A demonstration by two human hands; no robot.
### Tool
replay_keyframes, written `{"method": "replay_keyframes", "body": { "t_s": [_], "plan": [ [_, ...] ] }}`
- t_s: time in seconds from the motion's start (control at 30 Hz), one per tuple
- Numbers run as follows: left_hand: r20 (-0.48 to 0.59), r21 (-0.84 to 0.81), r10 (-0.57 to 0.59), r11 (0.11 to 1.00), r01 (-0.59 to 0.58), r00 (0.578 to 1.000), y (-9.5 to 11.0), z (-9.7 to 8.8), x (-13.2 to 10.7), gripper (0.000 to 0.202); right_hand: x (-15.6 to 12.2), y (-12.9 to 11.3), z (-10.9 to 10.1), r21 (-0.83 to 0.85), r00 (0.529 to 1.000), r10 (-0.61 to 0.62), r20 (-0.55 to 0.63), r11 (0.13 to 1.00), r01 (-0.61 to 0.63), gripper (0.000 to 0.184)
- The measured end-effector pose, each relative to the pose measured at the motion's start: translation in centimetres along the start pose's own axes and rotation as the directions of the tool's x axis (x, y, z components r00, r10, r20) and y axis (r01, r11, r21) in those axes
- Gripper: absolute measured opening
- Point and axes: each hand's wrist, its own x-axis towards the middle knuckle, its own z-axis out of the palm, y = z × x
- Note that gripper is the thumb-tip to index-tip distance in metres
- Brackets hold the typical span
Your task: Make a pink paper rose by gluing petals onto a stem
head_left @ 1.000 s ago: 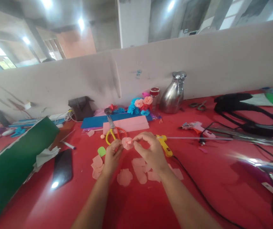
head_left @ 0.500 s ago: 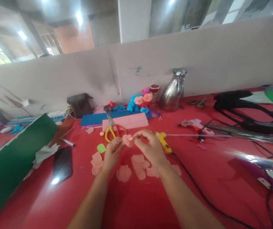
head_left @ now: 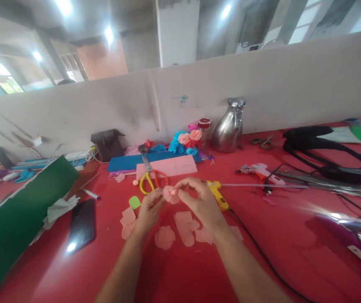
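My left hand and my right hand meet over the red table, both pinching a small pink paper flower between thumbs and fingertips. Several cut pink paper petals lie on the table under and around my hands. A yellow glue gun lies just right of my right hand, its black cord running toward the front right. Yellow-and-orange handled scissors lie just beyond my left hand.
Pink and blue paper sheets and finished paper flowers sit at the back by a silver jug. A green paper roll and a black phone lie left. A second glue gun, wires and black straps lie right.
My hands keep hold of the pink flower, with the fingers shifting slightly around it. The view has tilted a little; the things on the table have not moved.
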Motion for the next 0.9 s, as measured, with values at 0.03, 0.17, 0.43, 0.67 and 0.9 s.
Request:
{"method": "replay_keyframes", "body": {
  "t_s": [0.03,0.17,0.43,0.67,0.9],
  "plan": [
    [0.003,0.005,0.005,1.0,-0.005,1.0,0.0,0.0,0.0,0.022,0.0,0.0,0.0,0.004,1.0,-0.015,0.008,1.0,0.015,0.01],
    [-0.003,0.011,-0.001,1.0,0.001,1.0,0.4,0.1,-0.1,0.022,-0.1,-0.1,-0.1,0.007,0.999,-0.049,0.018,0.999,0.048,0.01],
    [0.036,-0.025,-0.038,0.999,0.039,0.999,0.8,0.1,-0.2,0.022,0.1,-0.1,-0.8,-0.009,0.998,-0.05,0.049,0.999,0.05,0.011],
    [0.09,-0.006,-0.069,0.998,0.069,0.994,0.8,0.0,-0.4,0.03,0.3,-0.1,-1.7,-0.008,0.987,-0.075,0.142,0.997,0.077,0.007],
    [0.182,-0.029,-0.062,0.997,0.069,0.981,1.0,-0.1,-0.3,0.029,0.3,-0.5,-2.4,0.021,0.97,-0.096,0.224,0.995,0.094,0.012]
  ]
}}
